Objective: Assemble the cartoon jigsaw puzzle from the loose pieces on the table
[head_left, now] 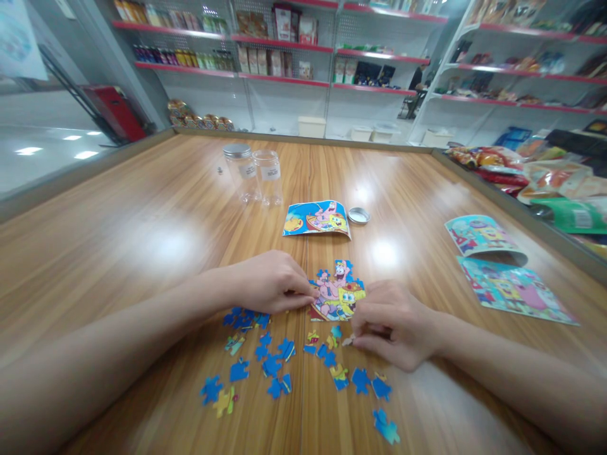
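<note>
A partly joined jigsaw puzzle (336, 292) with pink and yellow cartoon figures lies flat on the table. My left hand (270, 281) is closed, its thumb and fingertips pressed together on the puzzle's left edge. Close by the lower right corner, my right hand (398, 325) is closed with a small pale puzzle piece (349, 340) at its fingertips; the piece's picture cannot be made out. Loose blue pieces (272, 364) and several yellow ones (224, 402) are scattered below the puzzle. More blue pieces (244, 318) lie in a cluster under my left wrist.
Beyond the puzzle lies a curled picture sheet (317, 218) beside a round metal lid (359, 216). Two clear jars, one lidded (243, 174) and one uncovered (268, 178), stand farther back. Two more sheets (515, 287) lie right. Snack packets (545, 177) sit past the table's right edge.
</note>
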The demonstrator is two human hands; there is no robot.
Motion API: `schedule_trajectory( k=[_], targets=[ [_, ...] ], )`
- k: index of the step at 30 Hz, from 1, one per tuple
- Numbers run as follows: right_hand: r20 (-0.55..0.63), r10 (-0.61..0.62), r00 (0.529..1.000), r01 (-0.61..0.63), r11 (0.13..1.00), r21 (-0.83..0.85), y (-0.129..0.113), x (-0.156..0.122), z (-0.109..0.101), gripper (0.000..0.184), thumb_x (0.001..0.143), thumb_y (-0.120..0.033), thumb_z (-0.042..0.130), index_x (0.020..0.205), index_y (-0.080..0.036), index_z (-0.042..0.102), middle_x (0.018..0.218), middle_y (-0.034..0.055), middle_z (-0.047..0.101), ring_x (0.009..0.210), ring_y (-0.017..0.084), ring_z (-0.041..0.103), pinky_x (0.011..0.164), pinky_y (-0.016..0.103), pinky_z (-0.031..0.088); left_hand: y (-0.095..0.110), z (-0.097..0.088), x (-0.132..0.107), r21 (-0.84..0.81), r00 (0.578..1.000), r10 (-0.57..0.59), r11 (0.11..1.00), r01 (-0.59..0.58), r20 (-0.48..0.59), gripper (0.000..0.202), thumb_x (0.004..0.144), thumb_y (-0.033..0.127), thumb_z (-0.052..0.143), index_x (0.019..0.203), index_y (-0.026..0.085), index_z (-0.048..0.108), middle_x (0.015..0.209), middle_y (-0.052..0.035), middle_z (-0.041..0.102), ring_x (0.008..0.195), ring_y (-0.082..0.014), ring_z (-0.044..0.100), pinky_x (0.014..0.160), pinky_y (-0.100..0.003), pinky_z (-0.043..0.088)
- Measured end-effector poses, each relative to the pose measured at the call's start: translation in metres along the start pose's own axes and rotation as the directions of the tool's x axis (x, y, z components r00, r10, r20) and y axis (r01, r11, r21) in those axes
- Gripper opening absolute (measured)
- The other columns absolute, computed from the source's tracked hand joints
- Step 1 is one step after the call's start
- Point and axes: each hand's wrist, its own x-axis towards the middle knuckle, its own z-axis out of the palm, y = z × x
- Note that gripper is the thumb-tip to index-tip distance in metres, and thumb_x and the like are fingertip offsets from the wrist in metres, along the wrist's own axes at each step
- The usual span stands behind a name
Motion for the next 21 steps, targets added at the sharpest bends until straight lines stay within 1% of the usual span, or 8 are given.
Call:
schedule_trajectory(
  k=[3, 6, 10, 13, 15, 17, 19, 21],
  targets=[
    [-0.131, 0.035, 0.991, -0.027, 0.998, 0.065, 0.000, 0.001, 0.000, 0.008, 0.087, -0.024, 0.066, 0.081, -0.020, 0.062, 0.058, -0.0056, 0.049, 0.052, 0.010, 0.043, 0.054, 0.027, 0.033, 0.008, 0.001, 0.002, 0.133, 1.000, -0.023, 0.991, 0.023, -0.007, 0.022, 0.098, 0.024, 0.053, 0.092, 0.020, 0.074, 0.077, -0.0030, 0.074, 0.064, -0.0139, 0.067, 0.053, -0.028, 0.044],
    [-0.265, 0.169, 0.949, -0.142, 0.983, 0.118, 0.002, 0.003, 0.001, 0.009, 0.087, -0.022, 0.067, 0.081, -0.017, 0.063, 0.070, -0.0006, 0.059, 0.055, 0.009, 0.045, 0.051, 0.025, 0.033, 0.021, 0.001, 0.006, 0.367, 0.996, -0.084, 0.925, 0.094, -0.042, 0.025, 0.097, 0.029, 0.052, 0.083, 0.020, 0.071, 0.078, -0.0038, 0.068, 0.056, -0.0142, 0.060, 0.044, -0.031, 0.033],
    [-0.382, 0.436, 0.815, -0.397, 0.900, 0.181, 0.009, 0.006, 0.003, 0.011, 0.089, -0.028, 0.069, 0.087, -0.017, 0.068, 0.064, -0.0023, 0.058, 0.050, 0.008, 0.045, 0.046, 0.023, 0.032, 0.032, 0.002, 0.010, 0.430, 0.992, -0.124, 0.894, 0.128, -0.037, 0.024, 0.099, 0.036, 0.050, 0.107, 0.024, 0.070, 0.118, -0.0077, 0.066, 0.066, -0.0146, 0.064, 0.044, -0.030, 0.034],
    [-0.441, 0.515, 0.735, -0.495, 0.852, 0.171, 0.015, 0.008, 0.003, 0.011, 0.090, -0.029, 0.070, 0.090, -0.018, 0.073, 0.055, -0.0052, 0.053, 0.047, 0.008, 0.044, 0.045, 0.023, 0.032, 0.033, 0.003, 0.010, 0.393, 0.992, -0.126, 0.913, 0.111, 0.012, 0.028, 0.101, 0.038, 0.048, 0.121, 0.028, 0.066, 0.131, -0.0071, 0.062, 0.073, -0.0149, 0.068, 0.048, -0.030, 0.041],
    [-0.451, 0.499, 0.740, -0.487, 0.860, 0.151, 0.018, 0.009, 0.001, 0.011, 0.091, -0.027, 0.068, 0.094, -0.019, 0.075, 0.062, -0.0033, 0.061, 0.051, 0.009, 0.049, 0.048, 0.023, 0.036, 0.032, 0.005, 0.009, 0.376, 0.993, -0.117, 0.922, 0.095, 0.034, 0.030, 0.101, 0.038, 0.047, 0.125, 0.030, 0.063, 0.133, -0.0063, 0.061, 0.073, -0.0149, 0.069, 0.051, -0.030, 0.045],
    [-0.431, 0.453, 0.781, -0.437, 0.888, 0.141, 0.020, 0.009, 0.000, 0.012, 0.094, -0.024, 0.065, 0.098, -0.021, 0.076, 0.078, 0.0002, 0.069, 0.065, 0.011, 0.059, 0.059, 0.024, 0.045, 0.032, 0.007, 0.008, 0.368, 0.993, -0.105, 0.927, 0.079, 0.052, 0.031, 0.101, 0.038, 0.048, 0.128, 0.032, 0.061, 0.136, -0.0049, 0.059, 0.075, -0.0158, 0.070, 0.053, -0.030, 0.049],
    [-0.396, 0.409, 0.822, -0.382, 0.912, 0.149, 0.023, 0.009, 0.000, 0.015, 0.096, -0.020, 0.061, 0.101, -0.021, 0.076, 0.092, 0.0028, 0.072, 0.081, 0.013, 0.065, 0.071, 0.026, 0.051, 0.032, 0.007, 0.008, 0.358, 0.992, -0.106, 0.931, 0.076, 0.066, 0.031, 0.101, 0.038, 0.047, 0.128, 0.032, 0.061, 0.136, -0.0043, 0.059, 0.079, -0.0172, 0.071, 0.055, -0.032, 0.052],
    [-0.364, 0.394, 0.844, -0.361, 0.919, 0.158, 0.025, 0.008, 0.001, 0.018, 0.097, -0.018, 0.059, 0.103, -0.021, 0.076, 0.095, 0.0035, 0.072, 0.087, 0.014, 0.066, 0.075, 0.027, 0.052, 0.032, 0.007, 0.009, 0.347, 0.991, -0.112, 0.935, 0.079, 0.075, 0.030, 0.102, 0.039, 0.046, 0.127, 0.032, 0.061, 0.135, -0.0044, 0.059, 0.080, -0.0182, 0.071, 0.057, -0.033, 0.054]
  ],
)
